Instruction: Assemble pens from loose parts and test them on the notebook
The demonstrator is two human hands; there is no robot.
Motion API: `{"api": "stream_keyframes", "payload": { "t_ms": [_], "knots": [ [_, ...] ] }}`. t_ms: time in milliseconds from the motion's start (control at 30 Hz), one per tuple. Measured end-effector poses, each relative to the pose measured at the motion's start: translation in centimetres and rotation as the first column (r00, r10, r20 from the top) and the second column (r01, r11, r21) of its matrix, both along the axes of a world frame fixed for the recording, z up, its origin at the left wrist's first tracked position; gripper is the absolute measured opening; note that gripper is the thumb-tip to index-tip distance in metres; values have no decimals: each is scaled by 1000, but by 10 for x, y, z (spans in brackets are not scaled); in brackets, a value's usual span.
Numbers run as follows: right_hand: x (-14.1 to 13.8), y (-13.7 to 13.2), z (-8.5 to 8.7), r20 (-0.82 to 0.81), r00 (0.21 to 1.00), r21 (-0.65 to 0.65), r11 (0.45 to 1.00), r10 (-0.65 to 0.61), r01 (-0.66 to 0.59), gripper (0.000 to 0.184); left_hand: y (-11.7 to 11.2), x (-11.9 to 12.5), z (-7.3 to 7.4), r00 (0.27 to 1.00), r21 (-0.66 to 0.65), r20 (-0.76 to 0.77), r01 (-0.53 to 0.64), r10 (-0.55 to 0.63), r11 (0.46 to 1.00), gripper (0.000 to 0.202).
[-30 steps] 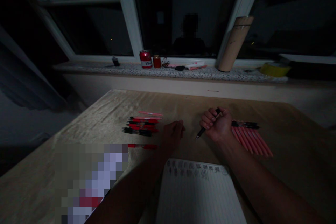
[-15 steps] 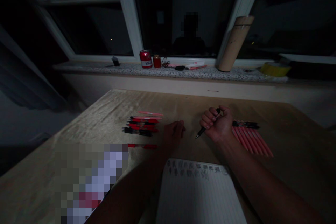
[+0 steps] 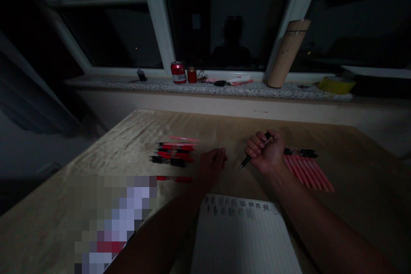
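My right hand (image 3: 266, 153) is curled in a fist round a black pen (image 3: 245, 162), tip pointing down-left just above the wooden table (image 3: 353, 167). My left hand (image 3: 211, 163) rests on the table with its fingers closed; whether it holds anything is too dark to make out. A lined notebook (image 3: 244, 235) with scribbles along its top lies open below both hands. A pile of red and black pens (image 3: 173, 152) sits left of my left hand, with a single red pen (image 3: 175, 178) nearer me. A row of pink pens (image 3: 308, 170) lies right of my right hand.
A stone window sill (image 3: 208, 87) runs behind the table, carrying a red can (image 3: 178, 72), a small red jar (image 3: 192, 75), a tall cardboard tube (image 3: 287, 53) and a yellow tape roll (image 3: 335, 84). The room is dark. A blurred patch covers the table's near left.
Almost nothing has moved. My left hand has shifted very slightly; my right hand keeps the same grip on the black pen.
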State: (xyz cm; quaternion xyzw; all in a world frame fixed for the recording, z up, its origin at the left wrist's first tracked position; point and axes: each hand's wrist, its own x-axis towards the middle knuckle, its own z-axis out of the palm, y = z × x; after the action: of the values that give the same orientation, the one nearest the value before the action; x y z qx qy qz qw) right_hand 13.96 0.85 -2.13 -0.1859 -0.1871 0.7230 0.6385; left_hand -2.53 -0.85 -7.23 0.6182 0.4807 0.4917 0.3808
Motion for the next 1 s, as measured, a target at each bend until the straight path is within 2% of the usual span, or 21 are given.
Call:
{"api": "stream_keyframes", "payload": {
  "t_ms": [333, 1000],
  "knots": [
    [0, 0, 1, -7, 1000, 2, 1000, 9, -9, 34, 1, 0, -2, 1000, 10, -7, -4, 4, 1000, 45],
    [-1, -1, 2, -42, 999, 2, 1000, 11, -11, 30, 0, 0, 0, 999, 13, -34, 3, -2, 1000, 44]
  ]
}}
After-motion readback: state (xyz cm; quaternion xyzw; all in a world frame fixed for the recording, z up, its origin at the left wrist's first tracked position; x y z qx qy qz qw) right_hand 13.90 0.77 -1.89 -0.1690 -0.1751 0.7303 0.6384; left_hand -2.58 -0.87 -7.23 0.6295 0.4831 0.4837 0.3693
